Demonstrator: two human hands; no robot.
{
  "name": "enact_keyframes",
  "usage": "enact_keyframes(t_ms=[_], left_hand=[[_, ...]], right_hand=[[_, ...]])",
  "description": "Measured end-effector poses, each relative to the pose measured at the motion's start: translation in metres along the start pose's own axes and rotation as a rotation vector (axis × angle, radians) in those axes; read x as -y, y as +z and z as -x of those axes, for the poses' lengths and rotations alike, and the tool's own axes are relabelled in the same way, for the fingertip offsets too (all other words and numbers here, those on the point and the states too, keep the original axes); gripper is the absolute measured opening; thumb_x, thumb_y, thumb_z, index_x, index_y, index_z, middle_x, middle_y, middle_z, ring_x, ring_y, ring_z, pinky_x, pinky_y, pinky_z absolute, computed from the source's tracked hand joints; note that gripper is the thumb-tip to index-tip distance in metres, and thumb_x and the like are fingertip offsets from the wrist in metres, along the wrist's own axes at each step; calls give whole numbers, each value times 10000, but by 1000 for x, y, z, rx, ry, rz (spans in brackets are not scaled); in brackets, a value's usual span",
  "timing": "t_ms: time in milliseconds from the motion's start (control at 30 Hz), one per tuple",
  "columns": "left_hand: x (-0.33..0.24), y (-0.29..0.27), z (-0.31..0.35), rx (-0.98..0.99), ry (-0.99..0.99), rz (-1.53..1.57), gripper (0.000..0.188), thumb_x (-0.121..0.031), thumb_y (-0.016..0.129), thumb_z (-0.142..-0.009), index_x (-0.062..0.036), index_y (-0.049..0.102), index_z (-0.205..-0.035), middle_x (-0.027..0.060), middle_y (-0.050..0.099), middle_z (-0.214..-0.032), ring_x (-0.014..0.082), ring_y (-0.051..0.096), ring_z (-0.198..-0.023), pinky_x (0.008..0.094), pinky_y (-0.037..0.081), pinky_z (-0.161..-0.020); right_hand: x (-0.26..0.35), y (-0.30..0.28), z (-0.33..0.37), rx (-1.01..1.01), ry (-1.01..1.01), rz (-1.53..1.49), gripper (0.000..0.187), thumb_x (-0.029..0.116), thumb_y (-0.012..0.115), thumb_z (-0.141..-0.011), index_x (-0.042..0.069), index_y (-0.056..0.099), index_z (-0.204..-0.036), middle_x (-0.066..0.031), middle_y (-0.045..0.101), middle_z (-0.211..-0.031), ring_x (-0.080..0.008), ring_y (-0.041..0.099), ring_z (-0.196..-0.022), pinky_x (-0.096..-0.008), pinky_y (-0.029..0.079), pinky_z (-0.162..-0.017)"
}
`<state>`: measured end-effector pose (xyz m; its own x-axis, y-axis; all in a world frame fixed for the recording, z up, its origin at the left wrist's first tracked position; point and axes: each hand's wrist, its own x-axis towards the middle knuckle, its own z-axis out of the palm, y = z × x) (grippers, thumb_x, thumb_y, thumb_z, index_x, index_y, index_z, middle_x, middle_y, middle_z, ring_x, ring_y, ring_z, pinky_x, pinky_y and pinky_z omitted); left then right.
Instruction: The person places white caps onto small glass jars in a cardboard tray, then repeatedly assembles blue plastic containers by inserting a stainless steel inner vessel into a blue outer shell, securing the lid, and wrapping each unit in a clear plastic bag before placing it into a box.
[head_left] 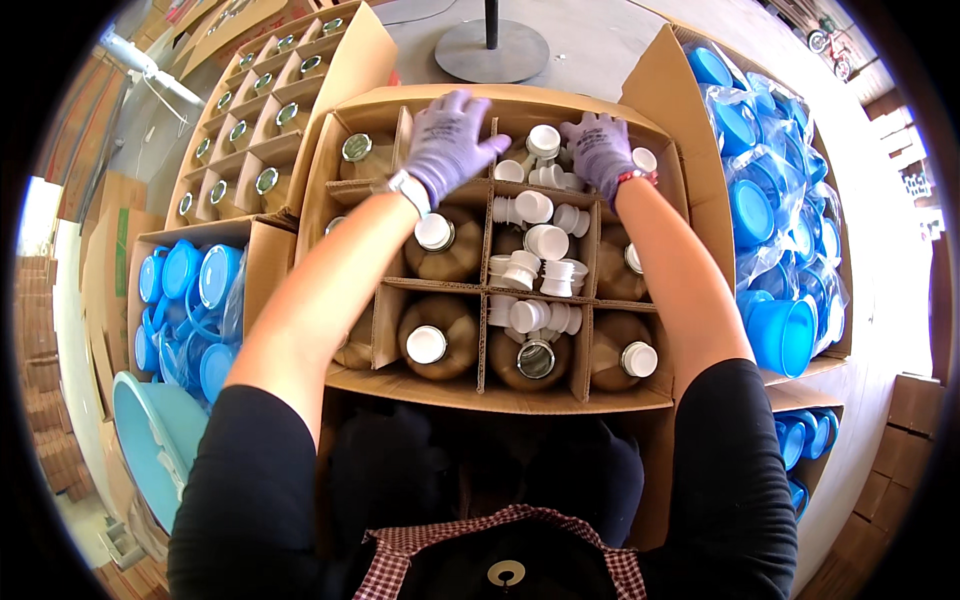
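A person in black sleeves and a checked apron [395, 555] leans over a divided carton [430, 393], both gloved hands at its far row. The left hand [447, 143], with a watch [410, 192] at the wrist, is spread palm down over the carton's far-row dividers, thumb apart from the fingers, with nothing seen in its grasp. The right hand [602, 150], fingers bent downward, reaches into the carton's far row beside loose white caps [546, 242]; whether it is clamped on one cannot be told. More of those caps lie heaped down the carton's middle column. Large bottles stand in the carton's cells, among them a white-topped bottle [426, 345] left of the near row's center and an open-mouthed bottle [536, 358] in its middle. Beyond the carton's far left corner stands a bottle-filled box [283, 180]; right of the carton, blue plastic lids [752, 212] lie among clear bags. A round black base [491, 52] stands behind the carton.
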<state>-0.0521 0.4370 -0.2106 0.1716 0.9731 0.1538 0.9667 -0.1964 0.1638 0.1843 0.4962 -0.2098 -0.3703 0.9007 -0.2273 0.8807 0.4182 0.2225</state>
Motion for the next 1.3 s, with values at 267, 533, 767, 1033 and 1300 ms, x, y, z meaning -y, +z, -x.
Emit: enact_keyframes(t_ms=[267,533,767,1033,1300], left_hand=[[-56,5,-28,456,-73,-301,663,-652,613,-890,-144,734,-1298,99,271,-1698,339,128,-1593,567,108,-1264],[10,-46,27,-58,-91,828,281,-241,806,-878,-17,658,-961,-22,606,-775,68,544,-648,238,466,-596],[45,-132,240,27,-400,530,325,-82,641,-929,-64,653,-1253,135,720,-1165,245,714,-1011,340,577,-818],[28,-89,316,16,-318,240,265,-136,561,-915,-62,670,-1145,170,612,-1165,376,589,-1091,469,478,-963],[45,-65,309,-137,-328,188,239,-158,518,-975,-56,620,-1166,205,598,-1092,415,578,-1005,524,472,-908]], right_hand=[[-8,-5,37,-592,94,-649,405,235,777,-818,102,608,-1161,-199,683,-1120,-371,684,-1030,-454,550,-893],[85,-18,227,-135,-661,-621,460,423,819,-752,99,643,-1028,-120,582,-1049,-303,628,-1026,-417,526,-896],[98,18,262,-118,-661,-381,640,476,710,-895,58,549,-1352,-137,561,-1252,-326,540,-1243,-530,330,-1177],[94,17,260,-247,-573,-542,582,483,753,-854,93,608,-1261,-125,557,-1230,-327,535,-1191,-493,391,-1071],[53,5,208,-446,-43,-711,489,373,806,-805,85,634,-1161,-154,662,-1088,-367,565,-1158,-521,417,-1030]])
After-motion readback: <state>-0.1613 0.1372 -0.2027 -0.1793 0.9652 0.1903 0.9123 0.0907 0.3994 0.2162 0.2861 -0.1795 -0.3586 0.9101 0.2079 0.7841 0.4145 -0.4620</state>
